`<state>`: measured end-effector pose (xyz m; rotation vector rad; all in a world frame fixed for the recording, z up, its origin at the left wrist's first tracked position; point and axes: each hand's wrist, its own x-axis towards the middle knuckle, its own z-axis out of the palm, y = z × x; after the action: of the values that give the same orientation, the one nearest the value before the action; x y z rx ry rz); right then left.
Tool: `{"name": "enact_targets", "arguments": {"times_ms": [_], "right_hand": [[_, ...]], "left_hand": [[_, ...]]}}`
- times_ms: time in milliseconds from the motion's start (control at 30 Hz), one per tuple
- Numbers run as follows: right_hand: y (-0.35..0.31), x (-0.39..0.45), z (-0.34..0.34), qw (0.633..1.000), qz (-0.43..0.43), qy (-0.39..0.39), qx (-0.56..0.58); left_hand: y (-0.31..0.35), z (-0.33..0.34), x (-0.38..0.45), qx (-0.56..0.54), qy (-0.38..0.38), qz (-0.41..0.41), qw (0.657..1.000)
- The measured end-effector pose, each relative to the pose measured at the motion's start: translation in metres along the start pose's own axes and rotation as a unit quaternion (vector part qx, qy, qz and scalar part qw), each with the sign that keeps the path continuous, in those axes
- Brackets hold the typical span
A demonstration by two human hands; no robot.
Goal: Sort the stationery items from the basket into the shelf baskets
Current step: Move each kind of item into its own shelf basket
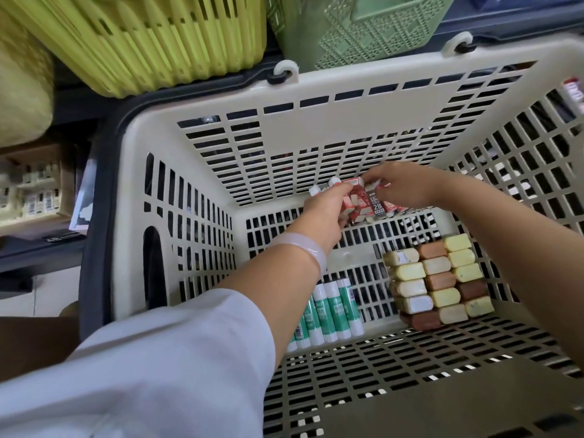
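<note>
- Red-and-white eraser packs (363, 205), one printed "2B", sit bunched against the far wall of the beige slotted basket (316, 99), and both my hands are on them.
- My left hand (325, 210) curls its fingers around the near side of the bunch, gripping several packs at once; the wrist carries a pale bangle (300, 251) and the arm reaches in from the lower left, white sleeve (158, 358) pushed back.
- My right hand (401, 184) comes in from the right with the forearm angled down over the basket rim; its fingertips pinch the far side of the same bunch.
- To do this well I judge I should squeeze the packs together between both hands so none drops out of the middle, then lift the bunch straight up clear of the wall.
- Loose packs look likely to slip, so a firm two-sided hold matters.
- Green-and-white glue sticks (328, 311) lie in a row at the near left of the basket floor, and a block of yellow and brown erasers (439, 279) lies at the right; both wait untouched.
- Yellow-green shelf basket (142, 42) and a paler green patterned basket (363, 26) stand beyond the far rim, likely destinations.
</note>
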<state>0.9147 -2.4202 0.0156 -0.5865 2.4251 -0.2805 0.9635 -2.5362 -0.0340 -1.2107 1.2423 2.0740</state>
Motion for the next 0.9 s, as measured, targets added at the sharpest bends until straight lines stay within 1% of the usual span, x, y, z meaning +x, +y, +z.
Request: {"name": "enact_targets", "arguments": {"times_ms": [133, 200, 300, 367, 467, 533, 600, 700, 733, 833, 900], "right_hand": [[-0.002, 0.002, 0.0, 0.998, -0.012, -0.043, -0.036], [-0.007, 0.003, 0.003, 0.998, -0.013, -0.044, -0.047], [-0.015, 0.003, 0.007, 0.999, -0.007, -0.034, -0.002], [-0.019, 0.0, 0.007, 0.999, -0.008, -0.043, 0.032], [-0.026, -0.006, 0.004, 0.998, -0.014, -0.06, 0.034], [-0.03, -0.013, -0.003, 0.995, -0.016, -0.06, 0.074], [-0.033, -0.02, -0.014, 0.987, -0.005, -0.036, 0.154], [-0.041, -0.031, -0.031, 0.956, 0.018, -0.002, 0.294], [-0.045, -0.034, -0.036, 0.951, 0.016, 0.005, 0.309], [-0.062, -0.046, -0.046, 0.957, -0.007, 0.036, 0.287], [-0.073, -0.057, -0.056, 0.943, -0.023, 0.053, 0.327]], "left_hand": [[0.002, 0.0, -0.001, -0.027, -0.033, -0.015, 0.999], [0.001, -0.003, 0.0, -0.048, -0.04, -0.016, 0.998], [0.002, -0.005, -0.002, -0.072, -0.046, -0.034, 0.996], [0.004, -0.005, -0.005, -0.075, -0.05, -0.058, 0.994], [0.011, -0.008, -0.013, -0.083, -0.052, -0.089, 0.991], [0.015, -0.011, -0.021, -0.098, -0.058, -0.09, 0.989], [0.019, -0.014, -0.032, -0.109, -0.07, -0.079, 0.988], [0.026, -0.018, -0.05, -0.113, -0.105, -0.054, 0.987], [0.029, -0.02, -0.057, -0.112, -0.116, -0.047, 0.986], [0.04, -0.03, -0.083, -0.094, -0.153, -0.019, 0.984], [0.051, -0.039, -0.101, -0.072, -0.191, 0.008, 0.979]]}}
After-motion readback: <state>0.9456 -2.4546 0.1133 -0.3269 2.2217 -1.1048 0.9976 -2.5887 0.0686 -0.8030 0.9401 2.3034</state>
